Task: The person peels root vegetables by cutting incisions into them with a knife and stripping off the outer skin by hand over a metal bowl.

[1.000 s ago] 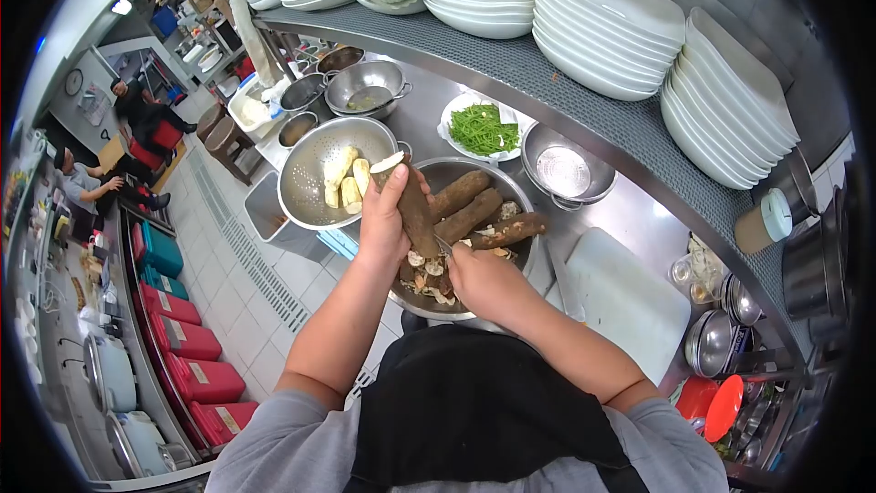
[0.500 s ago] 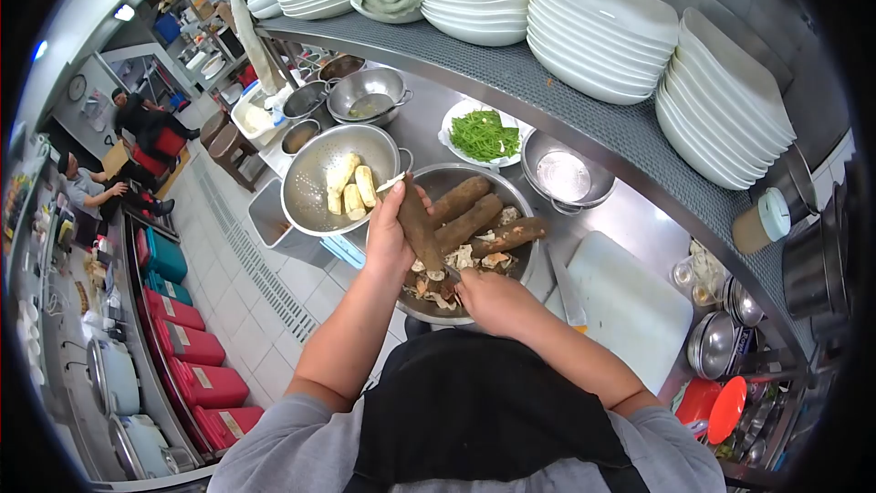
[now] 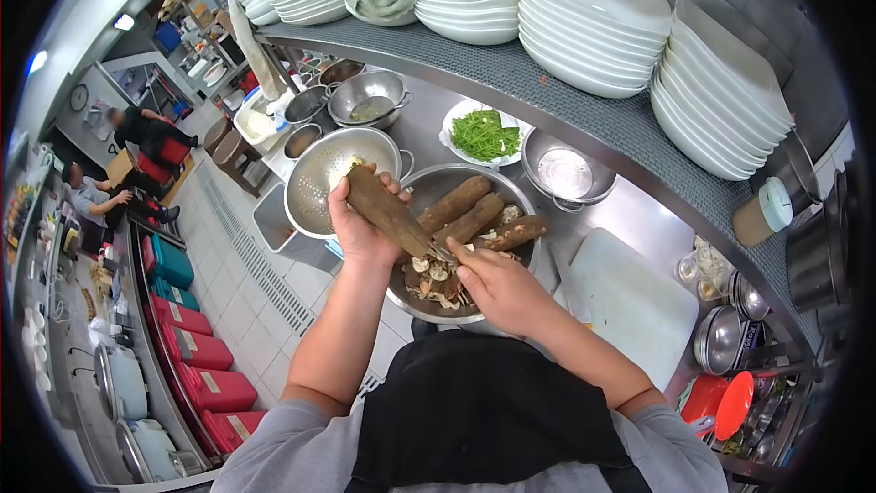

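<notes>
My left hand (image 3: 358,236) grips a thick, brown-skinned root (image 3: 387,208) from below, holding it tilted above a steel basin (image 3: 458,317). My right hand (image 3: 506,290) is closed at the root's lower end, around a small metal-bladed tool (image 3: 443,254) mostly hidden by the fingers. Several more brown roots (image 3: 456,202) lean in the basin over a heap of peelings (image 3: 440,287). Beyond the left hand stands a steel colander (image 3: 307,184). The pale pieces inside it are almost wholly hidden by the hand and root.
A knife (image 3: 573,290) lies along the left edge of a white cutting board (image 3: 630,301). Past the basin are a plate of cut greens (image 3: 484,135) and a steel bowl (image 3: 570,164). Stacked white plates (image 3: 593,27) fill the overhead shelf. Two people sit far left.
The root has turned from near upright to a slant, its top now further left and over the colander. My left hand has moved left, and my right hand has shifted slightly.
</notes>
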A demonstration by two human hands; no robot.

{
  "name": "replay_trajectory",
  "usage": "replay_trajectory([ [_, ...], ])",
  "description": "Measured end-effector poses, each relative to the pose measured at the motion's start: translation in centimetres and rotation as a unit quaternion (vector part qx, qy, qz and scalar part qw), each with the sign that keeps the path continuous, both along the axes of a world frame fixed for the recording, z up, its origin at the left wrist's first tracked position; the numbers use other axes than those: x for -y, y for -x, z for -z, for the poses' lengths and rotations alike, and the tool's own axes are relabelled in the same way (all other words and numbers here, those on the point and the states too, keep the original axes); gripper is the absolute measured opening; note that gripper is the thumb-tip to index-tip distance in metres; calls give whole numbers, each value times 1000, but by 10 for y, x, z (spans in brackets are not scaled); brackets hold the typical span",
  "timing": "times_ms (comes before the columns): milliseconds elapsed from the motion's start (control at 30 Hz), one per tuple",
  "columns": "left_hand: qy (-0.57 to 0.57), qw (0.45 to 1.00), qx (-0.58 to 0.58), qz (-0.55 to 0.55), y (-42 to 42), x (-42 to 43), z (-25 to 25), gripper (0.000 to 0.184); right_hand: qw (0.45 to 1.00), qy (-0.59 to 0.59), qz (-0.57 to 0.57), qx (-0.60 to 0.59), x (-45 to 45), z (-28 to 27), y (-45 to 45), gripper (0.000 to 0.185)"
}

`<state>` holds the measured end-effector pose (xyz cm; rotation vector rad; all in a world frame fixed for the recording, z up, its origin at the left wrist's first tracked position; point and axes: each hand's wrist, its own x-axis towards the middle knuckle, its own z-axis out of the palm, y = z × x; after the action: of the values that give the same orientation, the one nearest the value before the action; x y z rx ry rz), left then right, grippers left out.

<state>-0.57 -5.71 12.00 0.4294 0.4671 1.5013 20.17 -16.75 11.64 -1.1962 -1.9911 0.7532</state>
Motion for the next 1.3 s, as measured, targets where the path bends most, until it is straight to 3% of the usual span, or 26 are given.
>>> replay_trajectory([
  [67, 0, 1000, 10, 7, -6, 6, -2, 53, 999, 44, -19, 1, 3, -11, 3, 49],
  [133, -36, 998, 29, 33, -9, 11, -4, 50, 985, 103, -49, -132, 5, -16, 6, 50],
  [433, -66, 997, -23, 19, -20, 22, -13, 52, 933, 255, -101, -233, 6, -14, 2, 50],
  [567, -58, 997, -43, 6, -22, 24, -13, 51, 959, 195, -98, -184, 8, -8, 0, 49],
  [967, -31, 995, -91, -33, -25, 27, -5, 47, 939, 278, -75, -187, 3, 7, 4, 49],
  [1000, -7, 995, -76, -65, -28, 29, -7, 45, 987, 91, -17, -130, 4, 25, 14, 49],
  [1033, 18, 993, -61, -96, -31, 30, -9, 44, 992, -100, 42, -67, 6, 32, 22, 50],
  [1067, 17, 993, -60, -96, -34, 30, -9, 44, 992, -102, 42, -66, 9, 35, 24, 50],
  [1167, 69, 987, -58, -132, -37, 32, -10, 42, 992, -27, 63, -108, 13, 29, 30, 46],
  [1233, 96, 982, -59, -149, -40, 32, -11, 41, 956, 176, 63, -225, 15, 21, 30, 47],
  [1300, 84, 984, -69, -138, -35, 29, -5, 43, 946, 227, 34, -230, 12, 18, 23, 48],
])
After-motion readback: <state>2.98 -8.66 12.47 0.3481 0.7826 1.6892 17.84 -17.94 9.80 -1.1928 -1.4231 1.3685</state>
